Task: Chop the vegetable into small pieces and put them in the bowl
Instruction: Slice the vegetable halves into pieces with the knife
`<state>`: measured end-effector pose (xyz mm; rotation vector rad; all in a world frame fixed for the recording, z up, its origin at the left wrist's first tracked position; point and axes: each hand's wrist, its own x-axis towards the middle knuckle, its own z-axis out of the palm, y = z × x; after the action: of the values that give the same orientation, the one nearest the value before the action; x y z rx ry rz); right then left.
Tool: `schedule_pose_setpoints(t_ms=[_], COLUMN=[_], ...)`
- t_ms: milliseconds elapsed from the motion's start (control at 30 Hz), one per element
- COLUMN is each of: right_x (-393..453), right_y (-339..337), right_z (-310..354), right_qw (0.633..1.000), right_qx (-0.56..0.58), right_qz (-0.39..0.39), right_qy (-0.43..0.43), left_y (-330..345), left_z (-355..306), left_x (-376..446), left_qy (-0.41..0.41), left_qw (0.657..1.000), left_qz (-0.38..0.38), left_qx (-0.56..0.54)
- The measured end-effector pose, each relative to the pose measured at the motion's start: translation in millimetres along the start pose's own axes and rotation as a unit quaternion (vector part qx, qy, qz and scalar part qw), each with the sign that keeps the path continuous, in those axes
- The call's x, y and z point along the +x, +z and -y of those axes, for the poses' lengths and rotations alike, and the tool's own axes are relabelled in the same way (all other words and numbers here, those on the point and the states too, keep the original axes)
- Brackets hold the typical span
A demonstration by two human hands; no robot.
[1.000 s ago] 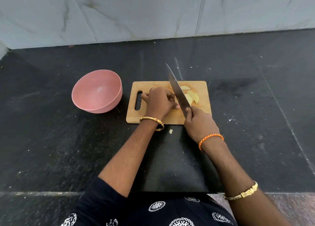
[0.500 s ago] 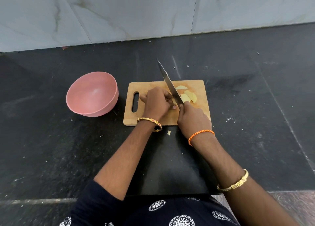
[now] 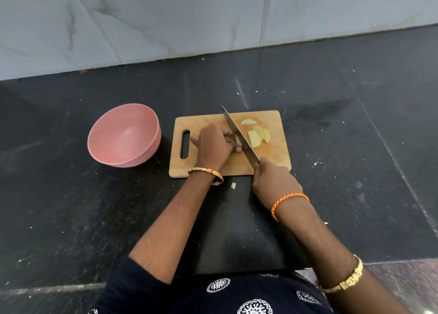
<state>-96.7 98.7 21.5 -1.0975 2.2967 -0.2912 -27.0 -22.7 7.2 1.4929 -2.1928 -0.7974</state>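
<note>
Pink bowl point(image 3: 124, 136), tan wooden board point(image 3: 203, 120), pale yellow slices point(image 3: 257, 135), black counter point(image 3: 355, 148).

No text, label, brand, number or sign can be read anywhere; the dark garment at the table's near edge carries only white round patterns.

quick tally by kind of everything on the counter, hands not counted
bowl: 1
cutting board: 1
knife: 1
cut slices lying on the board: about 4
piece under the left hand: 1, mostly hidden
stray bit off the board: 1
total: about 9
</note>
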Motion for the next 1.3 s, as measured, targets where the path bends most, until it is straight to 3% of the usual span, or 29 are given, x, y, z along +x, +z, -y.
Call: schedule_pose_setpoints(t_ms=[267,467,567,733,867,1100,1300], right_x=[-39,-61,-59,-48,-41,-48,-48], right_y=[-23,-48,-39,-19,-7,-9,-11], right_z=[-38,-54,-52,-54,-56,-70,-77], right_qw=[0.999,0.998,0.995,0.981,0.974,0.965,0.962], right_qx=[-0.012,-0.035,-0.025,0.002,0.009,-0.015,-0.006], right_qz=[0.044,-0.042,-0.097,-0.194,-0.225,-0.262,-0.272], right_qy=[0.016,0.017,0.016,0.026,-0.001,-0.021,-0.026], left_y=[0,-3,-8,-15,-5,-13,-14], left_z=[1,-2,-7,-18,-18,5,-4], left_x=[-1,-4,-6,-24,-43,-35,-33], left_qy=[0.004,0.008,0.021,0.131,0.228,0.174,0.22], left_qw=[1.0,1.0,0.997,0.978,0.942,0.941,0.938], left_qz=[0.005,0.023,0.036,0.006,0.024,0.024,0.022], left_qx=[-0.005,0.01,0.072,0.165,0.243,0.288,0.267])
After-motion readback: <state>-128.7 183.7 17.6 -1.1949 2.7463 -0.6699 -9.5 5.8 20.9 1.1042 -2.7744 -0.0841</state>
